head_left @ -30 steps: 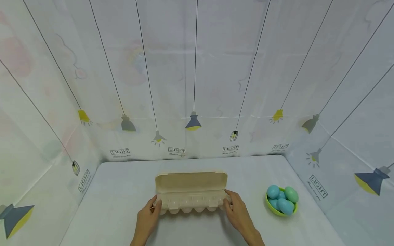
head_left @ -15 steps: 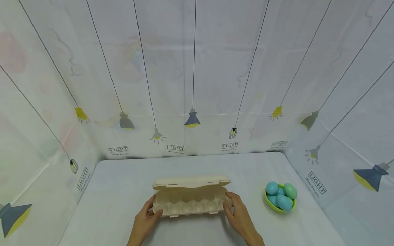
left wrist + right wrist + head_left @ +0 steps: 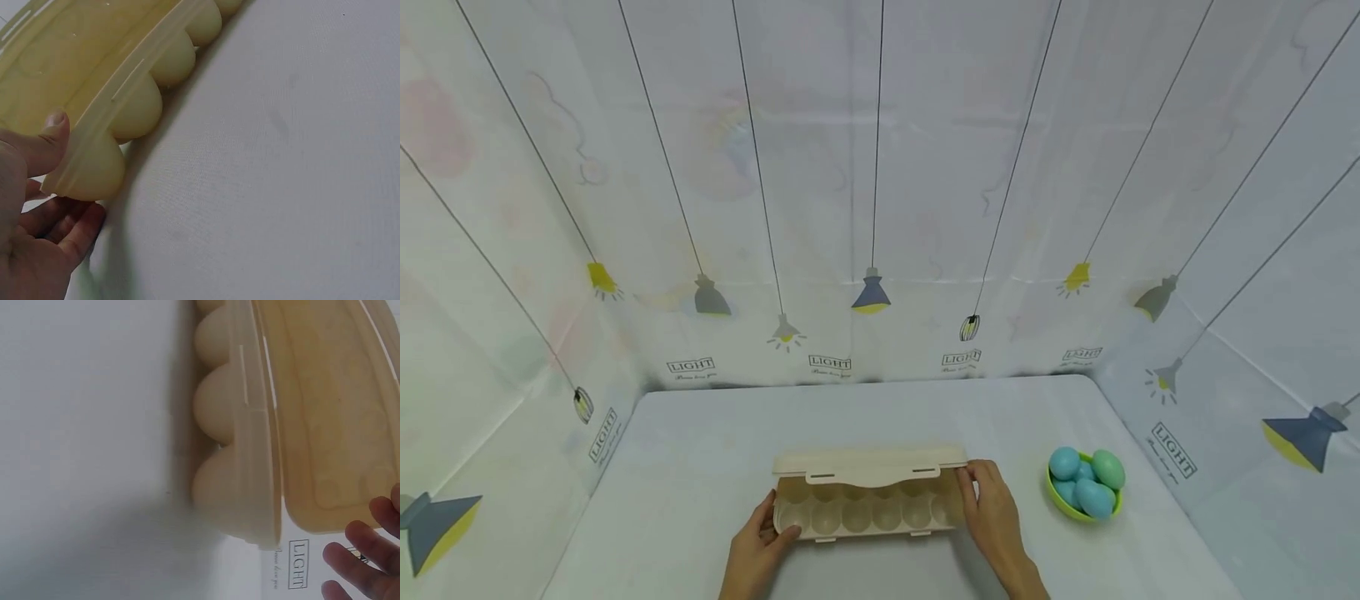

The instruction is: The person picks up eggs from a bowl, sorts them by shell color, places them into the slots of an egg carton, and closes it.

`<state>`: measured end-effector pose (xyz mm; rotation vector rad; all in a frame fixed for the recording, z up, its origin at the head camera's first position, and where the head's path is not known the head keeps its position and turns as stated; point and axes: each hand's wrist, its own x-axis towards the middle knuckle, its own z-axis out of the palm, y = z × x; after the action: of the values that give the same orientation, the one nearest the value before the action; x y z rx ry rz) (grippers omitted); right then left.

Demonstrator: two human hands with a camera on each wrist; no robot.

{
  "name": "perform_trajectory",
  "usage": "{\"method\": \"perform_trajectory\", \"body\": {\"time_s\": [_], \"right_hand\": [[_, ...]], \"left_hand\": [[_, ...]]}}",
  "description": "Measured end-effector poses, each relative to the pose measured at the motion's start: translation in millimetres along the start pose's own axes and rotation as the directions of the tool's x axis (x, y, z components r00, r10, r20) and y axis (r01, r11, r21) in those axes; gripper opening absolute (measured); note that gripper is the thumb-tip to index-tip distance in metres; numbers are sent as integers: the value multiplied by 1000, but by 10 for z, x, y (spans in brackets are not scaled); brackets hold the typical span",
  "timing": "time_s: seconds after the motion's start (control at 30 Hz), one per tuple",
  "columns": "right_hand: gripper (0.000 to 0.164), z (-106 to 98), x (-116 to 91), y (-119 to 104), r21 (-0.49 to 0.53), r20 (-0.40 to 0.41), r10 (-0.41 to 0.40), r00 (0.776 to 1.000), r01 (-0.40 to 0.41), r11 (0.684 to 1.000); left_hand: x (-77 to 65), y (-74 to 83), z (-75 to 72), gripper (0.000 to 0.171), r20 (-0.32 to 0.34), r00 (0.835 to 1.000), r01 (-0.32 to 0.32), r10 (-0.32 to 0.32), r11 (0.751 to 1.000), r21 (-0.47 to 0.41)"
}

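A cream plastic egg carton (image 3: 871, 492) lies tilted in front of me, its hinged lid (image 3: 872, 461) raised part way over rows of cups. The cups that show hold nothing. My left hand (image 3: 756, 546) grips the left end; in the left wrist view its thumb (image 3: 56, 128) is on the rim and its other fingers are below the end cup. At the right end, my right hand (image 3: 996, 521) has its fingertips right at the lid's corner. The right wrist view shows those fingers (image 3: 359, 565) spread and loosely extended beside the lid.
To the right, a lime-green bowl (image 3: 1070, 508) holds several blue and green eggs (image 3: 1095, 498). The white table (image 3: 700, 450) is bounded by pale walls printed with hanging lamps.
The lid has swung from standing up at the back to leaning forward over the cups. The carton's front has tipped toward me. The right hand has shifted from the base to the lid's corner.
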<state>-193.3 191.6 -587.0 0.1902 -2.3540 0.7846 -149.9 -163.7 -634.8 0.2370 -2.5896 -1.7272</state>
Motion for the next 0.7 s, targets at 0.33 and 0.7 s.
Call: {"method": "perform_trajectory", "body": {"time_s": [0.33, 0.7], "right_hand": [[20, -4, 330, 15, -22, -42, -16, 999, 15, 1000], [15, 134, 671, 48, -5, -42, -40, 998, 40, 999]], "left_hand": [[11, -59, 20, 80, -3, 998, -55, 55, 998, -11], [-6, -60, -7, 78, 20, 995, -100, 101, 993, -55]]}}
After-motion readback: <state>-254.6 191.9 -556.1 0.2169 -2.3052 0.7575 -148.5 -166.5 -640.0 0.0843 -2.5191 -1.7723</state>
